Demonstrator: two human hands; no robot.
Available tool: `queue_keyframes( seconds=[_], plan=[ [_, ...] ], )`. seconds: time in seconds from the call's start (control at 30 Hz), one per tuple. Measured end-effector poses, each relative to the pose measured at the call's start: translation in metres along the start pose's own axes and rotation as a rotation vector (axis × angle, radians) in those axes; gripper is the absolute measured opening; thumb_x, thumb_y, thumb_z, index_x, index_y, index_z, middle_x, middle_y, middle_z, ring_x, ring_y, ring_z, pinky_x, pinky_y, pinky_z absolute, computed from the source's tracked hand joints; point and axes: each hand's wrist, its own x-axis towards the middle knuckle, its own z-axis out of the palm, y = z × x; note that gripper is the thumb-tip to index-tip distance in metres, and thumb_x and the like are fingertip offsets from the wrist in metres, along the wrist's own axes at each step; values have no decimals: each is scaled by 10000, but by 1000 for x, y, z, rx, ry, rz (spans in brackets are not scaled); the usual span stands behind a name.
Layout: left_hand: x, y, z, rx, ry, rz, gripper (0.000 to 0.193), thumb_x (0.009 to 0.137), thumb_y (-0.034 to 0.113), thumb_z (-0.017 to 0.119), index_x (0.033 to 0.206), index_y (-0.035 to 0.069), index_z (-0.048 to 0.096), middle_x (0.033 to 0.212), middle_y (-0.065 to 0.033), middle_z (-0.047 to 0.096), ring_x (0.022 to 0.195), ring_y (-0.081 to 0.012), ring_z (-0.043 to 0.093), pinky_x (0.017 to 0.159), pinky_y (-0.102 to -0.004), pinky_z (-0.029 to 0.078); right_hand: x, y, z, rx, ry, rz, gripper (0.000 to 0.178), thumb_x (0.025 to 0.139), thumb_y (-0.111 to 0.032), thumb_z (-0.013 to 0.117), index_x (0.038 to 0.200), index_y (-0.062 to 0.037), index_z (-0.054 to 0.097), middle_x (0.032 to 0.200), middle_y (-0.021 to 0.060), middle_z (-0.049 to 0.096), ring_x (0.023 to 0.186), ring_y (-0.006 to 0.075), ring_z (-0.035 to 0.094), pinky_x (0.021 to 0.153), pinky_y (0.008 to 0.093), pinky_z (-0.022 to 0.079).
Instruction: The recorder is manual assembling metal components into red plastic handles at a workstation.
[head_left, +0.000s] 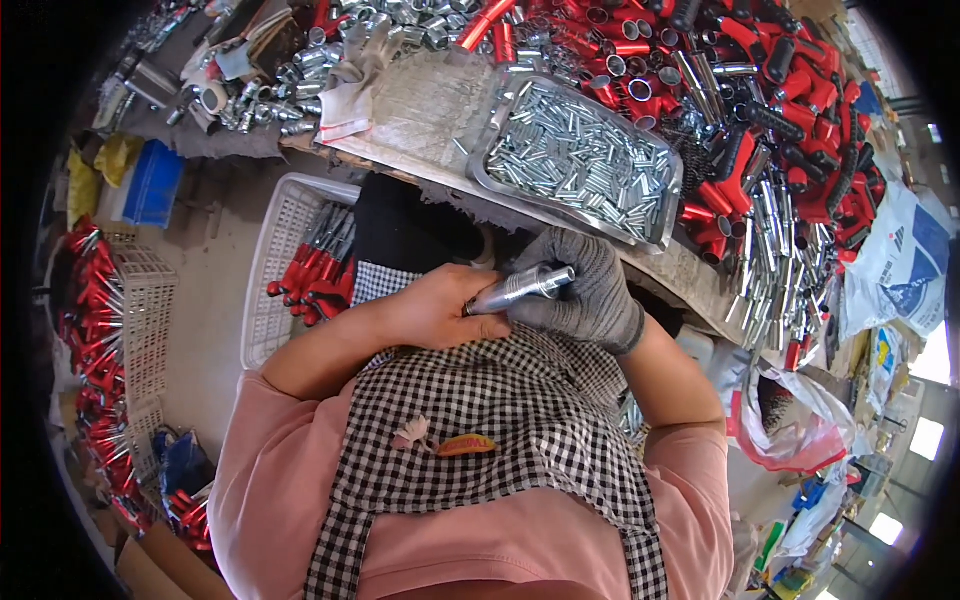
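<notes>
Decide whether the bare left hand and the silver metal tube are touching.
Touching: the head view shows the left hand wrapped around the silver metal tube.

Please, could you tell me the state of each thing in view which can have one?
Left hand: bare, closed around the metal cylinder
Right hand: gloved, closed at the cylinder's far end
Metal cylinder: held by both hands, slanting
Metal tray: uncovered, heaped with loose pins
White crate: open-topped, red-handled tools inside
Checked apron: worn over a pink shirt
</notes>
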Motion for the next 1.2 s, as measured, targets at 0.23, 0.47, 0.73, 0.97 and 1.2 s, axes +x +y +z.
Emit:
queue_keyframes(
  seconds=[0.23, 0.47, 0.73, 0.97, 1.2],
  plan=[
    [-6, -20, -23, -228, -263, -163, 375, 742, 175, 816, 1038, 23, 643, 1014, -103, 667, 946, -200, 618, 829, -346, 488, 56, 3, 47, 337, -368, -613, 372, 646, -359, 845, 882, -106, 706, 1305, 184, 539, 1237, 331, 466, 1038, 460, 361],
    [-10, 12, 1, -126, 173, -172, 482, 743, 141, 727, 1187, 17, 586, 1145, -143, 644, 1094, -248, 604, 954, -350, 466, 44, 0, 64, 285, -87, -505, 378, 762, -482, 737, 778, -116, 645, 1241, 172, 599, 1260, 336, 447, 1072, 466, 312],
    [-13, 41, 27, -169, 429, -205, 470, 796, 74, 692, 1235, 12, 535, 1200, -129, 607, 1118, -210, 582, 975, -329, 447, 20, -7, 74, 182, 126, -324, 320, 798, -371, 733, 834, -72, 625, 1152, 133, 649, 1192, 299, 505, 1047, 432, 353],
    [0, 53, -44, -968, 777, -54, 289, 931, 205, 542, 669, 105, 475, 603, 22, 416, 587, -145, 444, 586, -281, 390, -2, -5, 43, -276, 224, -486, 958, 536, -398, 872, 1318, -29, 460, 1298, 192, 490, 1175, 371, 496, 997, 462, 413],
    [12, -37, 30, -1629, 717, -390, 251, 992, 246, 480, 943, 19, 575, 962, -173, 636, 953, -310, 610, 914, -470, 465, -86, 34, 8, 172, 105, 185, 742, 711, 74, 696, 1397, 3, 420, 1141, 75, 639, 939, 164, 635, 872, 317, 525]
  ],
)
